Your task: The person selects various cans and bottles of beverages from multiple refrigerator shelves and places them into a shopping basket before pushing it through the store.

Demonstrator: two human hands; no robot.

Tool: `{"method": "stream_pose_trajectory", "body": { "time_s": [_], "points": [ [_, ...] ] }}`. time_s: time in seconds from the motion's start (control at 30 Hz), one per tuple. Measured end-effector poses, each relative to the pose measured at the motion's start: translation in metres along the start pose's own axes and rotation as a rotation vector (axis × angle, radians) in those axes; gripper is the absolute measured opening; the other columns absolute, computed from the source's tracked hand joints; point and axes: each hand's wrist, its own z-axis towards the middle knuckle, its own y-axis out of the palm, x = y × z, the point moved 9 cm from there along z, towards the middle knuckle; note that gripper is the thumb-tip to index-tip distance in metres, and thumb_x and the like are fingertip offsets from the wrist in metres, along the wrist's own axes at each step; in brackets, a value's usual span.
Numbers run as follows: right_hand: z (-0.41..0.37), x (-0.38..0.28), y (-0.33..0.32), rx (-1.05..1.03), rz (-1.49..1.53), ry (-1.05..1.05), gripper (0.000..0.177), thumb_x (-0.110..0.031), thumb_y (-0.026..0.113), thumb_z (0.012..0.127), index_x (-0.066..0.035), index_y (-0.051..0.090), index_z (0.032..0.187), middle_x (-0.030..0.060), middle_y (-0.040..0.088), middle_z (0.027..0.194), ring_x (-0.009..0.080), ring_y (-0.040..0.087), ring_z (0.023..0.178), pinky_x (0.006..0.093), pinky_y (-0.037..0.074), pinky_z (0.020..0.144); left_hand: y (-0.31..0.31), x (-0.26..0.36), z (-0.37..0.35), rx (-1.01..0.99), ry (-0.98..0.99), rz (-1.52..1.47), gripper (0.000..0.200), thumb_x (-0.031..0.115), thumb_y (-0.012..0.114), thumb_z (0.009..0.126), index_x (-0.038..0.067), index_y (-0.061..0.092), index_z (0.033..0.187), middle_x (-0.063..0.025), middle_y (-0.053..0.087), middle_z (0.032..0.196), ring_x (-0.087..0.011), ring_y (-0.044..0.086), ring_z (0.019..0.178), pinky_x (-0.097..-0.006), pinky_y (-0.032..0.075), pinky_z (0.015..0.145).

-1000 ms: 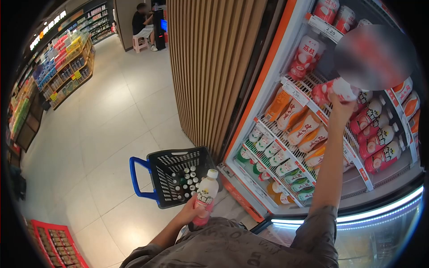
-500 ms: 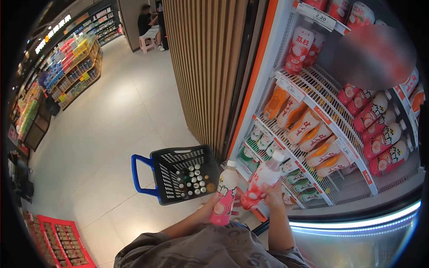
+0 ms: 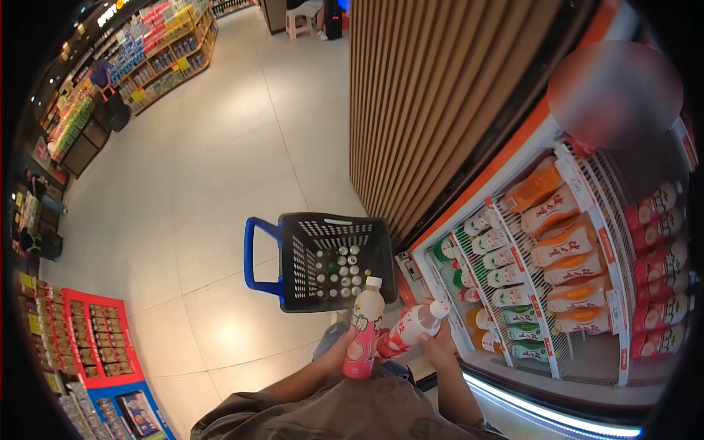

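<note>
Basket (image 3: 299,271) mid-frame, straight up from left hand (image 3: 342,354), def nearer one, wrapped round near-vertical pink bottle (image 3: 362,342); right hand (image 3: 438,347) grips red-white bottle (image 3: 408,328) slanted cap up-right.

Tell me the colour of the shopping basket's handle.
The handle is blue, seen in the head view.

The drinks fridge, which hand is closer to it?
Right. The right hand, holding a red-and-white bottle, is on the side toward the drinks fridge; the left hand, holding a pink bottle, is farther away from it.
</note>
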Motion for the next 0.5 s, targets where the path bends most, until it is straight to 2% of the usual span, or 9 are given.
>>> {"method": "stream_pose_trajectory", "body": {
  "time_s": [0.03, 0.17, 0.2, 0.23, 0.3, 0.33, 0.43, 0.47, 0.5],
  "points": [
    [0.005, 0.007, 0.005, 0.025, -0.011, 0.017, 0.082, -0.031, 0.079, 0.077, -0.002, 0.034, 0.14, 0.0186, 0.057, 0.127, 0.0286, 0.058, 0.119, 0.0439, 0.049, 0.098, -0.007, 0.007, -0.001, 0.013, -0.014, 0.0, 0.074, 0.058, 0.047, 0.095, 0.005, 0.032, 0.145, -0.015, 0.05, 0.138, -0.0292, 0.055, 0.121, -0.0547, 0.049, 0.099],
    [0.04, 0.024, 0.028, 0.018, -0.3, 0.117, 0.069, -0.021, 0.072, 0.082, 0.002, 0.041, 0.139, 0.0164, 0.057, 0.13, 0.0278, 0.057, 0.118, 0.0401, 0.047, 0.099, -0.087, 0.032, 0.024, 0.031, -0.021, 0.099, 0.064, 0.053, 0.052, 0.096, 0.004, 0.044, 0.137, -0.0098, 0.062, 0.115, -0.02, 0.065, 0.098, -0.036, 0.055, 0.084],
    [0.053, 0.031, 0.032, 0.012, -0.368, 0.142, 0.058, -0.016, 0.068, 0.082, 0.005, 0.049, 0.133, 0.0161, 0.053, 0.133, 0.0274, 0.055, 0.12, 0.0385, 0.044, 0.102, -0.098, 0.046, 0.027, 0.082, -0.039, 0.128, 0.064, 0.052, 0.056, 0.094, 0.004, 0.046, 0.135, -0.0079, 0.064, 0.108, -0.0175, 0.066, 0.091, -0.033, 0.055, 0.08],
    [0.065, 0.042, 0.026, 0.035, -0.46, 0.085, 0.058, -0.016, 0.069, 0.082, 0.004, 0.05, 0.133, 0.0149, 0.052, 0.132, 0.0258, 0.055, 0.119, 0.0377, 0.044, 0.1, -0.121, 0.047, 0.035, 0.032, -0.017, 0.104, 0.065, 0.052, 0.058, 0.093, 0.004, 0.046, 0.134, -0.0082, 0.063, 0.109, -0.0174, 0.066, 0.091, -0.0322, 0.056, 0.076],
    [0.08, 0.071, 0.013, 0.066, -0.648, -0.014, 0.059, -0.016, 0.072, 0.081, 0.003, 0.05, 0.133, 0.0125, 0.051, 0.131, 0.0225, 0.055, 0.115, 0.036, 0.044, 0.097, -0.158, 0.057, 0.044, 0.157, -0.019, 0.107, 0.066, 0.05, 0.058, 0.093, 0.003, 0.044, 0.137, -0.0102, 0.062, 0.117, -0.0177, 0.064, 0.101, -0.0333, 0.053, 0.086],
    [0.093, 0.07, 0.019, 0.175, -0.575, 0.105, 0.057, -0.02, 0.071, 0.081, 0.001, 0.054, 0.131, 0.013, 0.051, 0.123, 0.0226, 0.056, 0.106, 0.0372, 0.045, 0.092, -0.166, 0.067, 0.051, 0.139, -0.003, 0.055, 0.066, 0.05, 0.058, 0.093, 0.002, 0.045, 0.137, -0.0108, 0.061, 0.12, -0.0178, 0.062, 0.105, -0.0336, 0.052, 0.09],
    [0.103, 0.112, 0.006, 0.169, -0.886, 0.046, 0.053, -0.021, 0.072, 0.08, 0.0, 0.057, 0.127, 0.0129, 0.05, 0.115, 0.0224, 0.055, 0.098, 0.0368, 0.045, 0.085, -0.226, 0.062, 0.07, 0.317, 0.018, -0.011, 0.067, 0.051, 0.057, 0.093, -0.001, 0.047, 0.133, -0.011, 0.062, 0.118, -0.0187, 0.063, 0.103, -0.0334, 0.052, 0.088],
    [0.106, 0.126, 0.002, 0.237, -0.819, 0.102, 0.037, -0.012, 0.069, 0.079, 0.0, 0.061, 0.113, 0.0095, 0.05, 0.103, 0.0192, 0.053, 0.094, 0.0314, 0.043, 0.085, -0.24, 0.061, 0.075, 0.32, 0.019, -0.006, 0.066, 0.051, 0.057, 0.093, -0.001, 0.047, 0.133, -0.0111, 0.062, 0.117, -0.0186, 0.063, 0.102, -0.0332, 0.052, 0.088],
    [0.116, 0.137, 0.002, 0.254, -0.8, 0.088, 0.034, -0.01, 0.071, 0.077, -0.001, 0.061, 0.108, 0.0099, 0.052, 0.1, 0.0204, 0.054, 0.09, 0.0322, 0.044, 0.082, -0.254, 0.062, 0.081, 0.319, 0.025, 0.006, 0.066, 0.051, 0.057, 0.093, -0.001, 0.047, 0.132, -0.0111, 0.062, 0.116, -0.0186, 0.063, 0.102, -0.033, 0.052, 0.087]
  ]
}}
